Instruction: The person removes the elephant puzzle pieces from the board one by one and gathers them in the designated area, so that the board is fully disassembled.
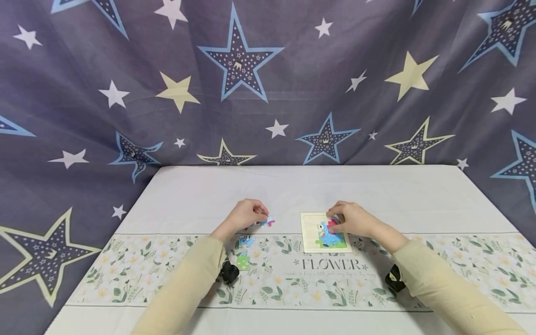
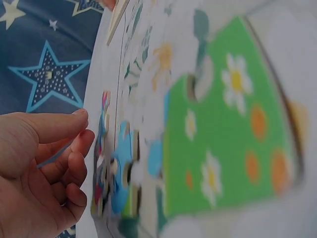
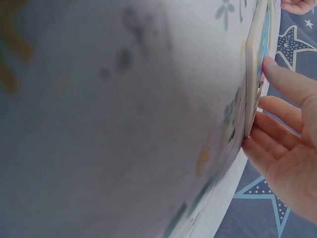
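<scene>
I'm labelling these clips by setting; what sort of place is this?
Probably an indoor play or filming spot: a star-patterned cloth backdrop hangs behind a flower-print tablecloth, where a puzzle board and loose pieces lie.

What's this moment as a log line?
left hand: near loose pieces; right hand: at puzzle board; board: partly filled; green piece: on table, off board

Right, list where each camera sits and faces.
Head: worn there, facing forward and down at the puzzle board; left grip, right grip and sleeves show.
Left wrist: worn there, facing its grip and the green puzzle piece.
Right wrist: worn there, facing its grip at the puzzle board.
Shared: head and left wrist both show that piece.
</scene>
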A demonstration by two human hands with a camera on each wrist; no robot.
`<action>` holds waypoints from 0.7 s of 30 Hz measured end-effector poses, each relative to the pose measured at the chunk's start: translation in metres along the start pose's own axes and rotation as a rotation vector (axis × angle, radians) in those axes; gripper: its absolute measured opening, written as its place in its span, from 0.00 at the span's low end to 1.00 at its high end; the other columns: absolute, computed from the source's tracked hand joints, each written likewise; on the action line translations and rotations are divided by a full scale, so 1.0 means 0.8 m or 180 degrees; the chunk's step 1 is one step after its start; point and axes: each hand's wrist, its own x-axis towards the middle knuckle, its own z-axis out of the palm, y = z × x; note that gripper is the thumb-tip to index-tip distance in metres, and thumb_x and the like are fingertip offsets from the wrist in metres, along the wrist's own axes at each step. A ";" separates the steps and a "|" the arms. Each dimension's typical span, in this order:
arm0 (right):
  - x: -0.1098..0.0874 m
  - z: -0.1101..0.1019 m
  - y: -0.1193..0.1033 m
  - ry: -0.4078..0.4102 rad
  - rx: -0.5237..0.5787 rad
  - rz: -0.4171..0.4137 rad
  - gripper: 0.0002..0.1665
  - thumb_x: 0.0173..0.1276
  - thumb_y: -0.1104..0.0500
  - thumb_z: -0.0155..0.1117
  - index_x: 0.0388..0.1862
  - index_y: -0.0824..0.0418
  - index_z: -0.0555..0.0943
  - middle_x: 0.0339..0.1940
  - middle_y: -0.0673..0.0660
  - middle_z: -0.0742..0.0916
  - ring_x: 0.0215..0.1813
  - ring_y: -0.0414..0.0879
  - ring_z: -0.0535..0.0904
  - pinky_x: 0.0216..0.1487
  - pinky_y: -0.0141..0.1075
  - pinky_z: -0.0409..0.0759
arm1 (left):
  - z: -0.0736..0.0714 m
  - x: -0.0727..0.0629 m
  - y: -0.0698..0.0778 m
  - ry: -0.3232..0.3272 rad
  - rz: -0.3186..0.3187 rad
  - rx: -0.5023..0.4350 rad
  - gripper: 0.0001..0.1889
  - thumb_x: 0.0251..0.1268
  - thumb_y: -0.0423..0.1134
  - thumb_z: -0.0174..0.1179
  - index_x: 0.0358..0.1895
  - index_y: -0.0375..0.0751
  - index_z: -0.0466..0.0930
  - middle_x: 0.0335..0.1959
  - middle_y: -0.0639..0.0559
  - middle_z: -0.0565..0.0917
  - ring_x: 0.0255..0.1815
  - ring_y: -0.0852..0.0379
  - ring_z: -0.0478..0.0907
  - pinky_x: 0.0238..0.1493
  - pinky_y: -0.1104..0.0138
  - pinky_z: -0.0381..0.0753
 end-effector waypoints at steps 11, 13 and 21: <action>-0.001 -0.002 0.005 -0.0057 -0.0031 -0.0099 0.27 0.53 0.52 0.70 0.49 0.65 0.79 0.41 0.54 0.80 0.28 0.40 0.68 0.31 0.31 0.67 | 0.028 0.017 0.033 -0.0123 0.0124 -0.0008 0.05 0.56 0.37 0.61 0.35 0.43 0.81 0.23 0.53 0.78 0.18 0.58 0.73 0.20 0.70 0.70; 0.000 -0.002 0.005 -0.0061 -0.0031 -0.0109 0.27 0.53 0.52 0.70 0.49 0.65 0.79 0.42 0.54 0.80 0.29 0.40 0.68 0.32 0.31 0.67 | 0.034 0.019 0.039 -0.0140 0.0112 -0.0032 0.05 0.56 0.37 0.61 0.35 0.43 0.81 0.22 0.53 0.78 0.17 0.58 0.73 0.18 0.71 0.70; 0.001 -0.001 0.007 -0.0001 -0.0006 -0.0070 0.27 0.52 0.52 0.71 0.49 0.64 0.79 0.37 0.52 0.80 0.29 0.42 0.68 0.31 0.31 0.67 | 0.054 0.022 0.062 -0.0217 0.0215 -0.0100 0.04 0.55 0.37 0.62 0.34 0.43 0.81 0.23 0.54 0.77 0.20 0.60 0.70 0.25 0.70 0.71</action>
